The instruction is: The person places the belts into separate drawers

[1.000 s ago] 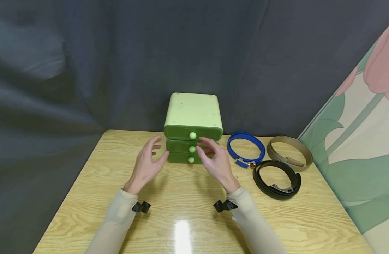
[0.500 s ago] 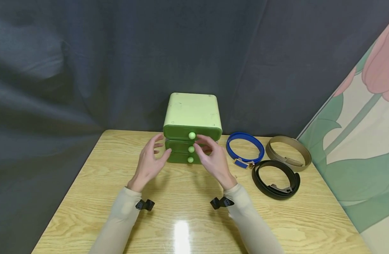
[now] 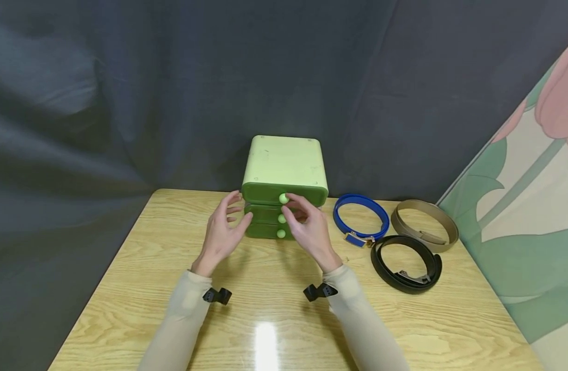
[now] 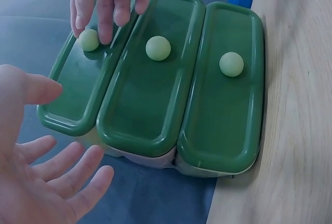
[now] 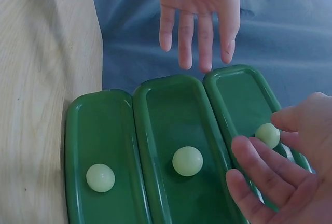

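Note:
A small cabinet (image 3: 286, 161) with a pale green top and three dark green drawers stands at the table's back. Each drawer front has a round pale green knob. My right hand (image 3: 310, 232) is at the top drawer's knob (image 5: 267, 136); its thumb and fingertips lie right beside the knob on either side, the fingers not closed round it. The left hand (image 3: 222, 234) hovers at the cabinet's left side, thumb and fingers spread apart and holding nothing. In the left wrist view, its thumb (image 4: 44, 89) points toward the top drawer front (image 4: 78, 89).
Right of the cabinet lie three coiled belts: a blue belt (image 3: 337, 219), a tan belt (image 3: 451, 226) and a black belt (image 3: 381, 270). A dark curtain (image 3: 196, 93) hangs behind the wooden table (image 3: 140, 257), and a floral cloth (image 3: 544, 206) hangs on the right.
My right hand has moved slightly up and left, bringing its fingertips to the top knob. The left hand has shifted a little right and up toward the cabinet. Drawers and belts stay put.

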{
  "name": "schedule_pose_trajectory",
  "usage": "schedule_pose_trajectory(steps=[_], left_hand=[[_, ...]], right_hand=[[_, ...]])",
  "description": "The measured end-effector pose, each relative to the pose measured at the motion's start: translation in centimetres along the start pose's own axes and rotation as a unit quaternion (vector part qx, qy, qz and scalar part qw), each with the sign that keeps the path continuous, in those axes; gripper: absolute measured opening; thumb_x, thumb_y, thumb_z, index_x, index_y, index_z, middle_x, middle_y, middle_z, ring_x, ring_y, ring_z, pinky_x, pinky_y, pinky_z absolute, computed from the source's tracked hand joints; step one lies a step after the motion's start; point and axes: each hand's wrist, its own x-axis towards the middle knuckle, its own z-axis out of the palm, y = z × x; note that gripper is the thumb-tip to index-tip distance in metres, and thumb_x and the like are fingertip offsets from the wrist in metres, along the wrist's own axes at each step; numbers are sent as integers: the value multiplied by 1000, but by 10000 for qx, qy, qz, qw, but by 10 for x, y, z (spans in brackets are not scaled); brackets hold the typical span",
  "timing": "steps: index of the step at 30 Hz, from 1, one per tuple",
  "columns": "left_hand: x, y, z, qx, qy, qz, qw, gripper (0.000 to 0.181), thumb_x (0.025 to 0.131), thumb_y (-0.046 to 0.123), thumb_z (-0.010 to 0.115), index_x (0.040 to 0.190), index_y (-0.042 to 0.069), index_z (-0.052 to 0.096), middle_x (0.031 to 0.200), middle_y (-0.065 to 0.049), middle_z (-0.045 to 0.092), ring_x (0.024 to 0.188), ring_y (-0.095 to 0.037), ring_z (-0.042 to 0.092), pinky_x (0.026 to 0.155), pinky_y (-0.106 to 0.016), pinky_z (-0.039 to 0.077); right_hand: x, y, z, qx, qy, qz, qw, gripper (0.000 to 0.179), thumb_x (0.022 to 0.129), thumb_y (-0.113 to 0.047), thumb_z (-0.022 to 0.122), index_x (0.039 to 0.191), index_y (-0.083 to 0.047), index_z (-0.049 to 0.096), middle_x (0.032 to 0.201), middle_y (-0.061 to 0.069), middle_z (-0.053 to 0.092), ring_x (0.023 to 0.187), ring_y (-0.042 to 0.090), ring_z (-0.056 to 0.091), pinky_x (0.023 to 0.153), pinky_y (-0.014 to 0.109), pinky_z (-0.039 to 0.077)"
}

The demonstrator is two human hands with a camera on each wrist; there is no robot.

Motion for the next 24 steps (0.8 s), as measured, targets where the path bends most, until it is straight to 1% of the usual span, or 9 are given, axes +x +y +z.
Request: schedule_pose_trajectory(steps=[3, 5, 7, 9, 12, 14, 16, 20, 24], left_hand=[[1, -3, 2, -18, 13, -4, 10000, 66, 102, 20, 72, 160, 8, 43, 153, -19, 56, 131, -44, 62, 105, -57, 53], [1, -3, 3, -19, 2, -29, 10000, 65, 102, 20, 71, 161, 11, 43, 153, -18, 56, 131, -42, 63, 104, -57, 54], [1, -3, 3, -19, -6, -44, 10000, 65, 103, 21, 71, 161, 12, 43, 153, -17, 56, 131, -40, 63, 104, -57, 54], [1, -3, 4, -31, -43, -53, 10000, 65, 103, 21, 71, 161, 13, 43, 153, -17, 56, 131, -39, 63, 104, -57, 54], [2, -3, 5, -71, -84, -66, 9999, 66, 102, 21, 71, 161, 13, 43, 151, -17, 57, 132, -40, 63, 104, -59, 53], [2, -3, 6, -77, -95, -73, 9999, 66, 102, 21, 71, 161, 13, 43, 150, -17, 58, 132, -40, 62, 105, -60, 53], [2, -3, 7, -71, -81, -87, 9999, 66, 102, 21, 72, 160, 13, 44, 149, -16, 59, 132, -39, 63, 104, -60, 53], [1, -3, 6, -57, -24, -94, 9999, 64, 102, 21, 71, 159, 12, 45, 147, -16, 61, 131, -39, 64, 104, -59, 54], [1, -4, 4, -65, 12, -79, 9999, 61, 104, 21, 70, 159, 11, 46, 146, -17, 61, 131, -38, 64, 104, -58, 54]], right_hand=[[2, 1, 2, 191, -35, 53, 9998, 35, 103, -14, 72, 138, -9, 71, 110, 16, 81, 78, 35, 79, 68, 28, 62], [3, 2, 4, 340, -69, 116, 9993, 35, 103, -13, 71, 139, -9, 70, 110, 18, 81, 74, 40, 78, 63, 25, 60], [3, 2, 5, 435, -71, 167, 9989, 35, 103, -13, 72, 139, -10, 70, 111, 19, 81, 71, 40, 78, 57, 25, 59], [3, 3, 5, 496, -25, 223, 9985, 34, 103, -12, 72, 138, -10, 71, 111, 19, 81, 69, 39, 77, 55, 26, 59], [4, 5, 6, 638, 95, 249, 9976, 33, 103, -11, 73, 136, -9, 72, 110, 20, 81, 68, 40, 77, 56, 35, 62], [4, 7, 7, 771, 170, 245, 9966, 32, 102, -10, 73, 134, -8, 73, 108, 21, 81, 67, 42, 76, 57, 37, 62], [3, 8, 9, 880, 240, 247, 9955, 30, 102, -9, 73, 132, -7, 74, 106, 22, 81, 66, 43, 75, 58, 35, 63], [2, 9, 11, 950, 319, 253, 9946, 28, 101, -8, 74, 129, -6, 75, 103, 23, 81, 65, 39, 75, 59, 25, 61], [1, 9, 11, 920, 321, 181, 9951, 27, 102, -9, 74, 129, -5, 75, 101, 21, 81, 63, 35, 75, 59, 25, 61]])
